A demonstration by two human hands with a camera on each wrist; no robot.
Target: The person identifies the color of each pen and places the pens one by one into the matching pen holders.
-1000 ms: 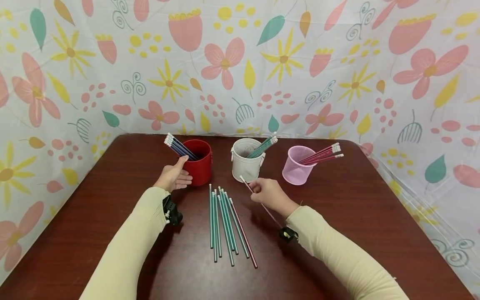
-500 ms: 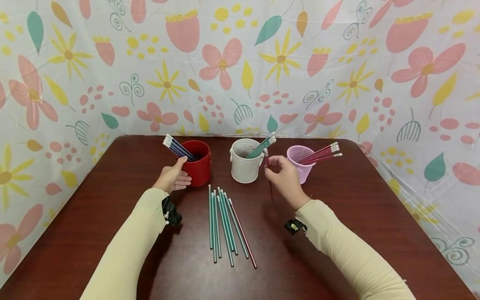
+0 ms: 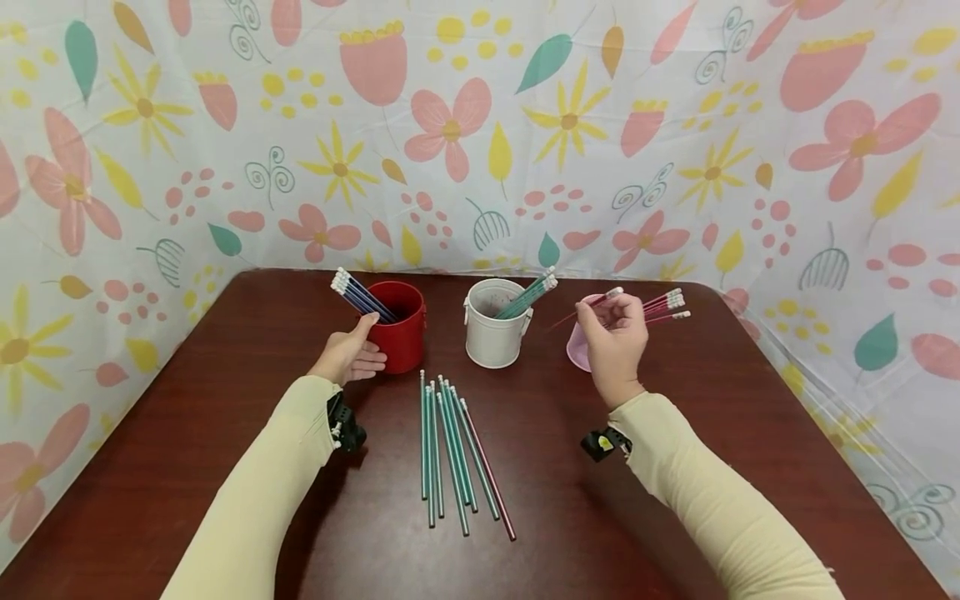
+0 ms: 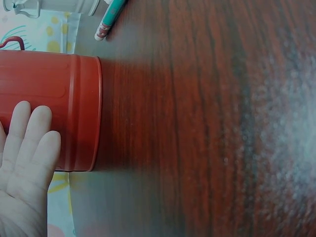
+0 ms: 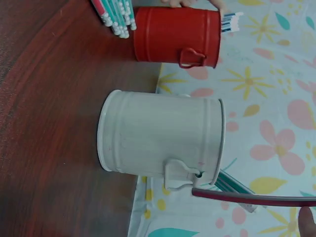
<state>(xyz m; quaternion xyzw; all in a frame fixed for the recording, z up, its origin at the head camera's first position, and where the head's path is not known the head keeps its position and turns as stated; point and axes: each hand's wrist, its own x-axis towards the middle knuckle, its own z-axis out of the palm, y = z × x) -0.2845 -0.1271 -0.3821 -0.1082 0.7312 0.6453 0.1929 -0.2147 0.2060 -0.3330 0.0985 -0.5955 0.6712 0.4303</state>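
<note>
My left hand [image 3: 347, 354] rests against the side of the red bucket [image 3: 399, 343], its thumb near the rim; the left wrist view shows straight fingers [image 4: 45, 148] on the red wall. Several dark blue pencils [image 3: 363, 300] lean out of that bucket. Above the pink mesh cup [image 3: 579, 347], my right hand [image 3: 618, 342] pinches a dark red pencil [image 3: 564, 320], held tilted with its white eraser end to the right. Several red pencils [image 3: 662, 307] lean out of the cup, which the hand partly hides. In the right wrist view the held pencil [image 5: 247, 198] crosses beside the white bucket [image 5: 158, 133].
Between the red and pink containers stands the white bucket with several green pencils [image 3: 528, 296] in it. Several green pencils [image 3: 452, 450] and one red pencil [image 3: 489, 471] lie on the brown table [image 3: 585, 533]. A flowered cloth [image 3: 480, 125] hangs behind.
My right hand has carried the red pencil from in front of the white bucket rightward to above the pink cup, turning it more level. The left hand stays at the red bucket.
</note>
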